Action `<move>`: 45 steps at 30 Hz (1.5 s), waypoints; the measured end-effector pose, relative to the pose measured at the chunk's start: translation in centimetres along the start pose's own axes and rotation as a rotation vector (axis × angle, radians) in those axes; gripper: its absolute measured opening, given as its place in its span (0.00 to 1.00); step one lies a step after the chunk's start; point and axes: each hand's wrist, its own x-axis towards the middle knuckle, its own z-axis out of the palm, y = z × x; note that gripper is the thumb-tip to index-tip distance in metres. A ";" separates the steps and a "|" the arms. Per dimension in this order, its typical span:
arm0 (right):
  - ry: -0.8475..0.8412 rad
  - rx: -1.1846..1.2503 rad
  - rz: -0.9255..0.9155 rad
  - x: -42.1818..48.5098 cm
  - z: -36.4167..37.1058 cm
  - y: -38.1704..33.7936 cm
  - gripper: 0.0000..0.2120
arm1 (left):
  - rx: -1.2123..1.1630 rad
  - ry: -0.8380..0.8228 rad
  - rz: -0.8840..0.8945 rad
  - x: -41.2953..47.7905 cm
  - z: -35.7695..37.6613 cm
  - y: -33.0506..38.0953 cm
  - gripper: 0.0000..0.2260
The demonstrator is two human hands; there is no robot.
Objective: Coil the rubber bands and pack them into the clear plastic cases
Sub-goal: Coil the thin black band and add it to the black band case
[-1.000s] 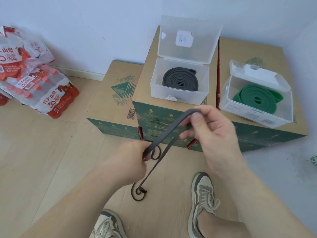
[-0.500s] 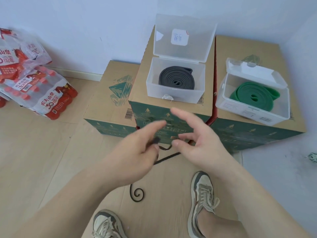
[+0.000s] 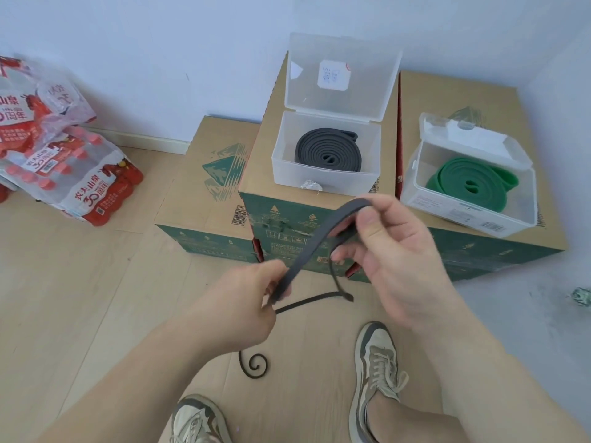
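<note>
Rubber band (image 3: 319, 233): a dark grey strip stretched in front of the middle carton (image 3: 319, 215); its tail trails down and curls on the floor near your shoes.
Left hand (image 3: 243, 302): you pinch the strip's lower stretch, likely to keep it taut and flat for rolling.
Right hand (image 3: 393, 251): your fingers grip the folded top end, seemingly to start the coil's core.
Open case (image 3: 326, 155): sits on top of the middle carton, lid up, already holding a grey coil.
Second case (image 3: 473, 187): right of the middle carton, holding a green coil (image 3: 470, 183).
</note>
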 end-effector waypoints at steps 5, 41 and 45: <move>0.321 -0.361 0.086 0.3 -1.7 0.5 0.08 | -0.128 0.018 -0.019 -0.4 -0.3 -0.8 0.09; -0.308 -0.598 0.176 -1.0 -0.1 1.2 0.24 | -0.166 0.317 0.372 0.0 0.1 2.7 0.14; -0.254 -0.532 0.138 -1.0 -0.4 1.2 0.13 | -0.244 0.368 0.333 -0.1 -0.5 2.8 0.22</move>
